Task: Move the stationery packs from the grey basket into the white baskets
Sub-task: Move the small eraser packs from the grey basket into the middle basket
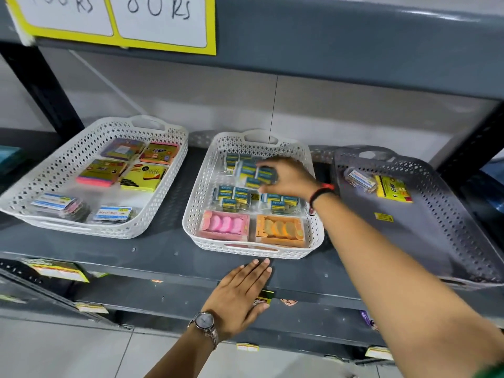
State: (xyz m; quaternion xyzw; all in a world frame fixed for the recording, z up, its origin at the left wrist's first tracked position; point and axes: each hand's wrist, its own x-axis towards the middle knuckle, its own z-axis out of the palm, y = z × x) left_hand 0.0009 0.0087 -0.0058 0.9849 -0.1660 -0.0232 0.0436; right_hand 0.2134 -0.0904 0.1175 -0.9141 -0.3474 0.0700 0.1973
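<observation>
The grey basket (441, 241) stands at the right of the shelf, holding a clear pack of clips (360, 180), a yellow pack (392, 189) and a small yellow label. My right hand (289, 177) reaches over the middle white basket (196, 197) and grips a blue eraser pack (255, 174) above its far half. That basket also holds more blue packs, a pink pack (225, 225) and an orange pack (281, 230). The left white basket (62, 170) holds sticky-note pads and clip packs. My left hand (242, 293) lies flat on the shelf's front edge.
The grey metal shelf (163, 246) carries all three baskets, with another shelf board close overhead bearing yellow-framed price cards (161, 12). Lower shelves with labelled goods sit below left. A dark upright post (41, 85) rises behind the left basket.
</observation>
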